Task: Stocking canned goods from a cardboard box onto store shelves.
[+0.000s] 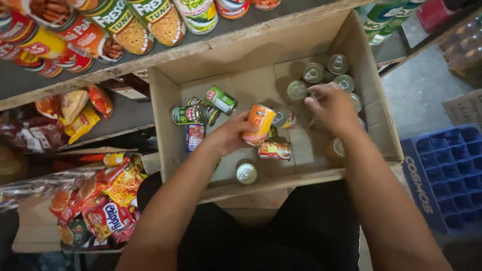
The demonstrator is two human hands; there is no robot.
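The left hand has its fingers wrapped around an orange can at the centre of the cardboard box. The right hand, fingers curled narrow, reaches the upright silver-topped cans toward two o'clock.

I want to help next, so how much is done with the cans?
Many cans already stand on the shelf. The left hand holds an orange can, and the right hand reaches down among the upright cans. Over a dozen cans are still in the box, some lying down.
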